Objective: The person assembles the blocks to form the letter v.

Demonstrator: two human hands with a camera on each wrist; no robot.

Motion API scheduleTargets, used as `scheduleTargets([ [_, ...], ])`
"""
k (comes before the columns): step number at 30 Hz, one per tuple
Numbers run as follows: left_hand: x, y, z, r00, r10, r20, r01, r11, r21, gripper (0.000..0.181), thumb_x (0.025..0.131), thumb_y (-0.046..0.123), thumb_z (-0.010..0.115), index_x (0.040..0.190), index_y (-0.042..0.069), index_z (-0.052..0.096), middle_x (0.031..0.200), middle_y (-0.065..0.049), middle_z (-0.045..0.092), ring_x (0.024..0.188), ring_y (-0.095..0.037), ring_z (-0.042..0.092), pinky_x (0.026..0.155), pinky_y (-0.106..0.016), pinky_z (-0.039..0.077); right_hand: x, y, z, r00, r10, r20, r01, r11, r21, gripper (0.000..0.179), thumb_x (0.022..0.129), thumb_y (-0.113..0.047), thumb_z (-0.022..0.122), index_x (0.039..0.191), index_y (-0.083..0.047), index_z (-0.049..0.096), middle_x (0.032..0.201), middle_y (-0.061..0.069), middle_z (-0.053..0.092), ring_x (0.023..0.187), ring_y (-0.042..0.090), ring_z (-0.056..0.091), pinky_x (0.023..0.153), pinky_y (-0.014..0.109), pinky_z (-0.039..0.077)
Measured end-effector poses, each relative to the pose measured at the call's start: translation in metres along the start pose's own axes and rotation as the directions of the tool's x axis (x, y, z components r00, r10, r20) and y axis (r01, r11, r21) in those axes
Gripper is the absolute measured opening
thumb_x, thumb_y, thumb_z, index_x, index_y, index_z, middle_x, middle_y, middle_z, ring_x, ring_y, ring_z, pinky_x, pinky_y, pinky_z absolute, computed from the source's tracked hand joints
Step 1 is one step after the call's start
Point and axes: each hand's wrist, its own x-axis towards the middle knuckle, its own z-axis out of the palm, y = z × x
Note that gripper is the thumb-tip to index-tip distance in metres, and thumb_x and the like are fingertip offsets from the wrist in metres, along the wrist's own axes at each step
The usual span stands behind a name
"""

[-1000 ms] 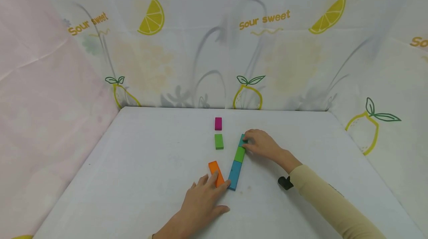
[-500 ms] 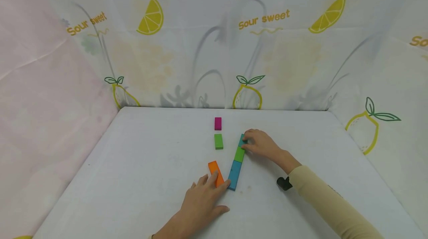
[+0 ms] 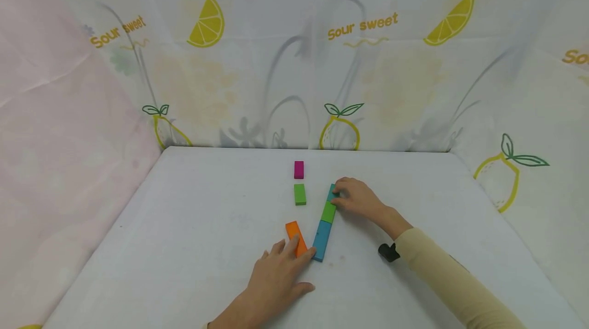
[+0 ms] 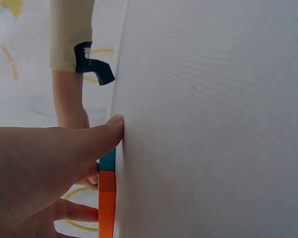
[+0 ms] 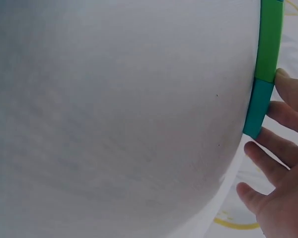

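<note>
A blue block, a green block and a teal block lie end to end in a slanting row. My left hand rests with fingers spread, one fingertip on an orange block and another at the near end of the blue block. In the left wrist view, its thumb stands apart from the orange block. At the row's far end, my right hand touches the teal block. The right wrist view shows its fingers fairly straight, with fingertips at the teal block and the thumb by the green block.
Left of the row, a second green block lies with a magenta block behind it. All rest on a white tabletop. A lemon-printed cloth hangs behind the table. A black wrist mount sticks out below the right sleeve.
The whole head view has shifted very slightly left. Both hands and all the blocks keep their places relative to each other.
</note>
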Motion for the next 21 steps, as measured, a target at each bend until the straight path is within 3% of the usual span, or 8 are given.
scheduleTargets([
  [7, 0.0009, -0.0002, 0.0013, 1.000, -0.007, 0.001, 0.007, 1.000, 0.019, 0.066, 0.082, 0.062, 0.069, 0.141, 0.039, 0.053, 0.144, -0.008, 0.050, 0.124, -0.035, 0.054, 0.087, -0.058, 0.054, 0.0007, -0.0019, -0.0009, 1.000, -0.001, 0.000, 0.001, 1.000, 0.017, 0.020, 0.086, -0.020, 0.076, 0.099, -0.006, 0.073, 0.114, 0.010, 0.071, 0.108, 0.028, 0.066, 0.098, 0.045, 0.051],
  [15, 0.0024, -0.0005, 0.0027, 1.000, -0.008, 0.008, 0.008, 0.999, 0.045, 0.067, 0.081, 0.065, 0.069, 0.141, 0.039, 0.052, 0.143, -0.007, 0.051, 0.123, -0.034, 0.055, 0.086, -0.055, 0.055, -0.0008, -0.0036, -0.0010, 0.998, 0.059, 0.011, -0.060, 0.995, 0.078, 0.021, 0.086, -0.019, 0.076, 0.101, -0.005, 0.072, 0.119, 0.012, 0.069, 0.114, 0.030, 0.063, 0.103, 0.047, 0.048],
  [21, 0.0040, -0.0009, 0.0030, 1.000, -0.010, -0.017, 0.011, 0.999, 0.031, 0.073, 0.079, 0.063, 0.073, 0.142, 0.037, 0.048, 0.137, -0.005, 0.051, 0.122, -0.032, 0.055, 0.085, -0.055, 0.055, 0.0005, -0.0021, -0.0006, 0.998, 0.061, 0.008, -0.062, 0.993, 0.096, 0.021, 0.085, -0.018, 0.077, 0.100, -0.004, 0.072, 0.119, 0.013, 0.069, 0.113, 0.031, 0.064, 0.102, 0.047, 0.049],
])
